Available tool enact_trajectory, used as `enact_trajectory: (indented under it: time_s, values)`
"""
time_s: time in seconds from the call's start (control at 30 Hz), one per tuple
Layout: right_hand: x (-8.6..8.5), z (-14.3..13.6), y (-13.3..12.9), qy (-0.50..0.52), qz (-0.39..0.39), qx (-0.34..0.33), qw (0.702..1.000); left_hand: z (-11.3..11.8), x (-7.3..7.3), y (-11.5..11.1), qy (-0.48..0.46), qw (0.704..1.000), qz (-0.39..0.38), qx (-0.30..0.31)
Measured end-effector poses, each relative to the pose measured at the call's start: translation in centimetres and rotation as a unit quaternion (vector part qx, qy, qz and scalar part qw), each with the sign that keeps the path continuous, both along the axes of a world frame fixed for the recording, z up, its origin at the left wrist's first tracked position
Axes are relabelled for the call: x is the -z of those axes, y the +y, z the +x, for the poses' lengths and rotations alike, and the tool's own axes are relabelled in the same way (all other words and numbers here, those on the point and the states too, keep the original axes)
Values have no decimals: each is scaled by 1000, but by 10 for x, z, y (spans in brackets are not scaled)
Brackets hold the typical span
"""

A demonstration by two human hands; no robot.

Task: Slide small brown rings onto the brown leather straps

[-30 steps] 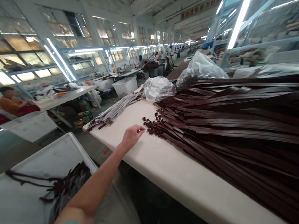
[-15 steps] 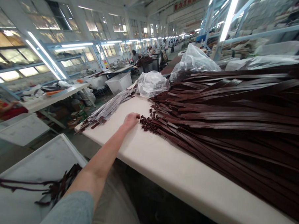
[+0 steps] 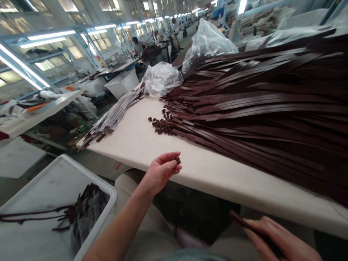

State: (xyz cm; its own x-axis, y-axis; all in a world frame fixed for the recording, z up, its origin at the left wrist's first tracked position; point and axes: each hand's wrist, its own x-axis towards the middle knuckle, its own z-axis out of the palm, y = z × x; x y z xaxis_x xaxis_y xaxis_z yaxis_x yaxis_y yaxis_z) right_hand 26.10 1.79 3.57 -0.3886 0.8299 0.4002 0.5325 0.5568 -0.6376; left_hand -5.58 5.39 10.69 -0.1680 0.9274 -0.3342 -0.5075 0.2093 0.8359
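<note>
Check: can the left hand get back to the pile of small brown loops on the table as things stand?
Probably yes. The left hand, pinching one small brown piece, hovers at the table edge; only bare tabletop lies between it and the pile of small brown loops.

A long factory hall runs back under fluorescent tube lights [image 3: 51, 35], with tall windows [image 3: 70, 51] on the left and rows of worktables [image 3: 30, 112]; distant detail seems blurred.

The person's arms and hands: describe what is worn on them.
Both hands are bare, with no gloves, rings or watch visible. The left hand leads into a forearm that is uncovered all the way to the bottom edge of the picture; no sleeve shows on it. The right hand is seen only to about the wrist, also uncovered, so any sleeve there is out of view.
</note>
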Motion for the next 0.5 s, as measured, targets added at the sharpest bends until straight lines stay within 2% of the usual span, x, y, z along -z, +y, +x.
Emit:
enact_trajectory:
  time_s: [0.1,0.2,0.37,0.5]
  values:
    - [-42,-21,4,50,-10,-23,998,22,8,-19,-49,999,-16,6]
    - [-66,-39,8,97,-9,-41,994,36,12,-30,-72,997,-20,22]
    - [-81,-59,11,134,20,-68,988,48,13,-41,-47,998,-10,50]
    - [-79,-67,12,126,39,-91,987,54,15,-48,-9,997,4,75]
